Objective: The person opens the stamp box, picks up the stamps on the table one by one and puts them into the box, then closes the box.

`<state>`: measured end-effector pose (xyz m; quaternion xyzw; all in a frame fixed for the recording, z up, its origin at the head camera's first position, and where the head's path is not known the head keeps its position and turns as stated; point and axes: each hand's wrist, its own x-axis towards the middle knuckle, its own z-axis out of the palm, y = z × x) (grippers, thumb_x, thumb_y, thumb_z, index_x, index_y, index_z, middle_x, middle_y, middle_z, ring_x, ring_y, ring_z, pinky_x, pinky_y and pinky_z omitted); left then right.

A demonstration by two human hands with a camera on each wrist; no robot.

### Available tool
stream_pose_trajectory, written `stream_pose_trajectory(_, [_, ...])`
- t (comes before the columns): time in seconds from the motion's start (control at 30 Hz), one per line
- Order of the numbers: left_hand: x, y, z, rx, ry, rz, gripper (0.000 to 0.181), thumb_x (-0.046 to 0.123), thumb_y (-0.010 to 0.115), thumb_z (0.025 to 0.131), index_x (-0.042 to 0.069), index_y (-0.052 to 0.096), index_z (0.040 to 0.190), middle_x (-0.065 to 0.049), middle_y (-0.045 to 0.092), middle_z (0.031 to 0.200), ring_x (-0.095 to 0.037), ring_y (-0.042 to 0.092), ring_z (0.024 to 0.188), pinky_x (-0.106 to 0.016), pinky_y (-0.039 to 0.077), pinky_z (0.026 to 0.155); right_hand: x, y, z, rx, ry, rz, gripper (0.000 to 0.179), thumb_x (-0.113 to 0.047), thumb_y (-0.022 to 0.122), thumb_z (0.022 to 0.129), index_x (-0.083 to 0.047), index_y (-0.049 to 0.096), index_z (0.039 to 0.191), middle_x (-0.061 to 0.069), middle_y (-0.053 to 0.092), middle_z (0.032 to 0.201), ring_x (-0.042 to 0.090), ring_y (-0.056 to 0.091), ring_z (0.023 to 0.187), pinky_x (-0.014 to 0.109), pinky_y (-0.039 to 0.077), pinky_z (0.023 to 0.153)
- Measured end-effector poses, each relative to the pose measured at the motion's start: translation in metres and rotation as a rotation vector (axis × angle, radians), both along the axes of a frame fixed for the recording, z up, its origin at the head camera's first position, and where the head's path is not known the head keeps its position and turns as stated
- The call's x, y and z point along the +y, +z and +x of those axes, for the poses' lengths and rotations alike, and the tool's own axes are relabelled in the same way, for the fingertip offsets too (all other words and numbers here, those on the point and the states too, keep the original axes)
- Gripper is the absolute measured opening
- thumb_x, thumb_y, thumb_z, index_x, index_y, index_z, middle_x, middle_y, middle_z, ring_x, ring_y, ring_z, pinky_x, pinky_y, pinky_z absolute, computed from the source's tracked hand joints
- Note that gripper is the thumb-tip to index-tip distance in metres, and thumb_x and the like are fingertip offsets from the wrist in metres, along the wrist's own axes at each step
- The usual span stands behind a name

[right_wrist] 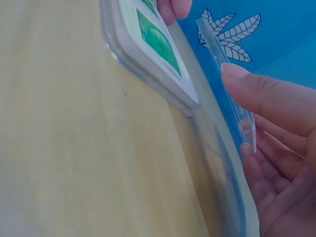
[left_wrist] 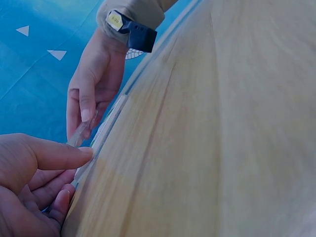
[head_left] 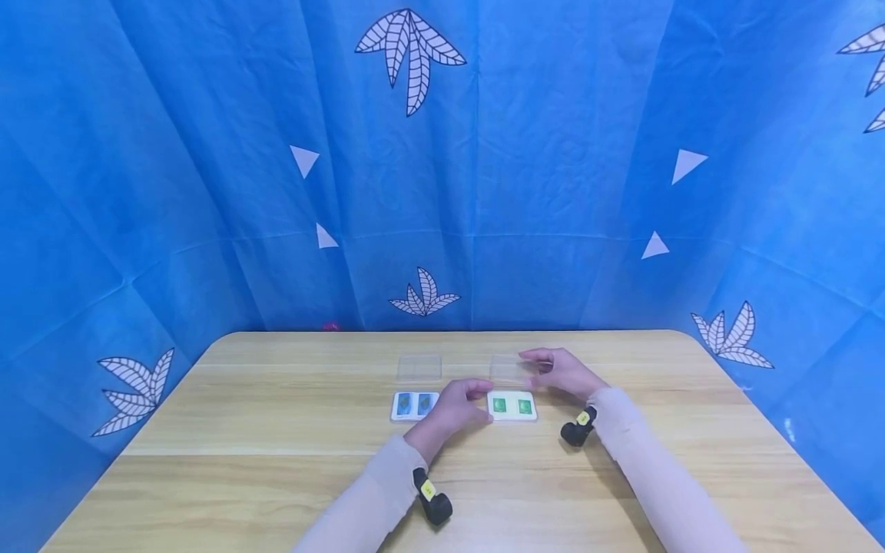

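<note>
A flat clear plastic case (head_left: 512, 415) of white cards with two green pictures lies on the table. My left hand (head_left: 456, 408) holds this case by its left end, thumb on the near side and fingers on the far side. Just behind it, my right hand (head_left: 563, 371) grips a clear plastic lid (right_wrist: 217, 54) by its right end, thumb on one face and fingers on the other. In the right wrist view the lid stands apart from the case. The left wrist view shows the case only edge-on, partly hidden by the fingers.
Left of my left hand lies a second case (head_left: 413, 418) of white cards with blue pictures. Another clear lid (head_left: 419, 368) lies behind it. The wooden table (head_left: 276, 430) ends at a blue curtain (head_left: 553, 153).
</note>
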<state>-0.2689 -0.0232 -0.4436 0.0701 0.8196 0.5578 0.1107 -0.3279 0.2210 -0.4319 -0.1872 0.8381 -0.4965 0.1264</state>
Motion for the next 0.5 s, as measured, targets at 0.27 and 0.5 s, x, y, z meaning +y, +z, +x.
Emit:
stream_pose_trajectory(0.27, [0.001, 0.002, 0.000, 0.001, 0.013, -0.017, 0.054, -0.003, 0.077, 0.066, 0.015, 0.066, 0.116, 0.001, 0.064, 0.111, -0.020, 0.057, 0.105, -0.038, 0.046, 0.095, 0.006, 0.006, 0.011, 0.008, 0.024, 0.016, 0.062, -0.014, 0.075, 0.078, 0.000, 0.049, 0.133, 0.022, 0.045, 0.139, 0.045, 0.041, 0.127, 0.055, 0.030, 0.106])
stream_pose_trajectory(0.5, [0.001, 0.002, 0.001, 0.002, 0.011, -0.010, 0.055, -0.003, 0.078, 0.065, 0.014, 0.066, 0.116, 0.000, 0.064, 0.112, -0.021, 0.057, 0.105, -0.038, 0.046, 0.095, 0.008, 0.011, 0.025, 0.012, 0.052, 0.027, 0.063, -0.014, 0.074, 0.079, 0.003, 0.048, 0.133, 0.022, 0.047, 0.138, 0.044, 0.041, 0.126, 0.056, 0.031, 0.106])
